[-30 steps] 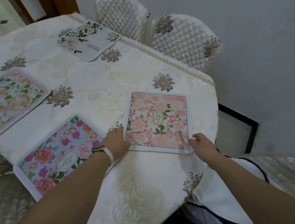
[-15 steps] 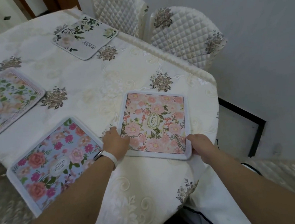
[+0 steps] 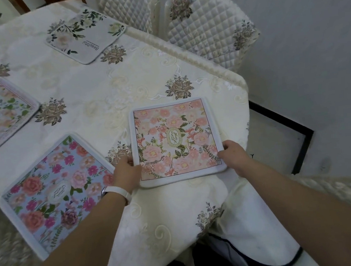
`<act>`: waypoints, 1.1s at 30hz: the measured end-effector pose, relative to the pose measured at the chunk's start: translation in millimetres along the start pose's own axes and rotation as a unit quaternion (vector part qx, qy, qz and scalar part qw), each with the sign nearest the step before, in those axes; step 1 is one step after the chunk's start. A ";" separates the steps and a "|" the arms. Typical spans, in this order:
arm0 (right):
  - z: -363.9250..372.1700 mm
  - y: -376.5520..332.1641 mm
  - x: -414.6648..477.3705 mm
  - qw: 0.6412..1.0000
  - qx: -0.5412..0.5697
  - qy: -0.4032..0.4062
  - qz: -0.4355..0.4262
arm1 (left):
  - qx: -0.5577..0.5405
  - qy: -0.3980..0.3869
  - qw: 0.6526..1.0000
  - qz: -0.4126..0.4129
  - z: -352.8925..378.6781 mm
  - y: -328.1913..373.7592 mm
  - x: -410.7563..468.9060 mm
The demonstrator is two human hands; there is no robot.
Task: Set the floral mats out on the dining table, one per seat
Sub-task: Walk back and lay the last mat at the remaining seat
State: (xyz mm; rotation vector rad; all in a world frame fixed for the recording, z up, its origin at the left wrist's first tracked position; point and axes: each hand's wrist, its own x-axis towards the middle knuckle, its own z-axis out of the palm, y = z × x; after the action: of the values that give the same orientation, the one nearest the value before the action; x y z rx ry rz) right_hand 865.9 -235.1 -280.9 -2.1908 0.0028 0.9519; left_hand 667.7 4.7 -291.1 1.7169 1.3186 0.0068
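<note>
A pink floral mat with a "GARDEN" oval lies near the table's right front edge. My left hand grips its lower left edge, and my right hand grips its lower right corner. A blue mat with pink roses lies to the left, partly under my left forearm. A green-leaf pastel mat sits at the far left. A grey-white mat printed "Beautiful" rests at the far side of the cream embroidered tablecloth.
Two quilted cream chairs stand beyond the table's far right side against a grey wall. A white cloth with dark piping hangs below the table's front edge. A dark-framed floor panel lies to the right.
Both hands have closed on the pink mat's lower corners and turned it clockwise, so it now lies squarer to the table's front edge. The other mats have not moved.
</note>
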 end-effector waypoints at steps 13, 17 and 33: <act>-30.6 13.2 29.0 0.996 -0.041 0.052 -0.058 | -0.109 -0.056 0.987 -0.106 55.2 -39.4 -84.9; -35.6 14.1 30.8 0.996 -0.029 0.058 -0.061 | -0.102 -0.078 0.985 -0.118 70.6 -45.3 -111.9; -36.3 16.9 46.2 0.987 -0.110 0.061 -0.104 | 0.008 -0.081 0.993 -0.080 90.8 -50.4 -141.1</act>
State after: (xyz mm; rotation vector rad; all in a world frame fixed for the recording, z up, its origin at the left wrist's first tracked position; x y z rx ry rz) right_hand 917.6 -257.7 -304.3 -2.3935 -0.2800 0.7298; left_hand 616.5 -162.4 -304.6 1.5847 1.3342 -0.2307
